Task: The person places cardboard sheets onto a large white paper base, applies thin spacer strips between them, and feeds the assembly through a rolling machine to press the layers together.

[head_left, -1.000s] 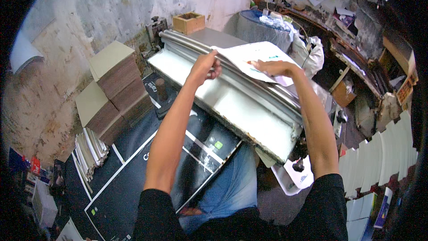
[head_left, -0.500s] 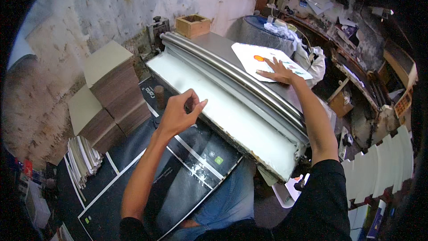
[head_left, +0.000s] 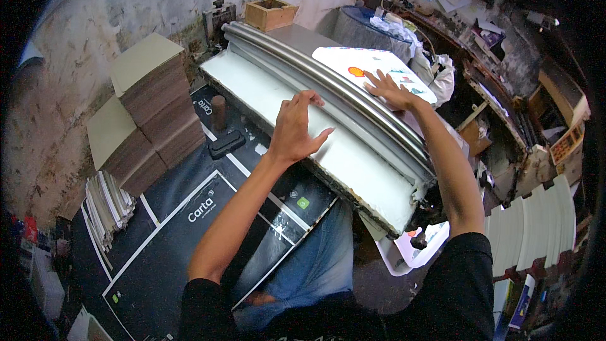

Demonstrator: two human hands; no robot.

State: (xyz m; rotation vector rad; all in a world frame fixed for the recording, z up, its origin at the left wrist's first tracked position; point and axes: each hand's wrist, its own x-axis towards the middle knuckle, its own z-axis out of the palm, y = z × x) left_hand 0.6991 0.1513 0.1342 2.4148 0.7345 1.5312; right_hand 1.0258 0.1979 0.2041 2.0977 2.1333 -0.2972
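Observation:
In front of me stands a roller machine with long metal rollers (head_left: 315,71) and a trough of white liquid (head_left: 243,88) along its near side. On the flat metal top behind the rollers lies a white printed sheet (head_left: 334,57) with an orange-red emblem. My right hand (head_left: 392,91) rests on that sheet near the rollers, fingers spread and nothing gripped. Over the trough hovers my left hand (head_left: 293,129), its fingers bent and the thumb well apart, with nothing held. Below the rollers' right end, another white printed sheet (head_left: 407,252) partly shows.
A wooden box (head_left: 270,17) sits at the machine's far left. Stacked boards (head_left: 148,88) and a paper bundle (head_left: 107,208) stand left on the black tabletop (head_left: 170,246), near a brown peg (head_left: 218,113) and dark block (head_left: 226,144). White sheets (head_left: 530,230) are piled at right.
My left hand has moved right and up over the trough, and its fingers have spread from a near-pinch. The right hand and its sheet have shifted slightly toward the rollers. The view has tilted a little.

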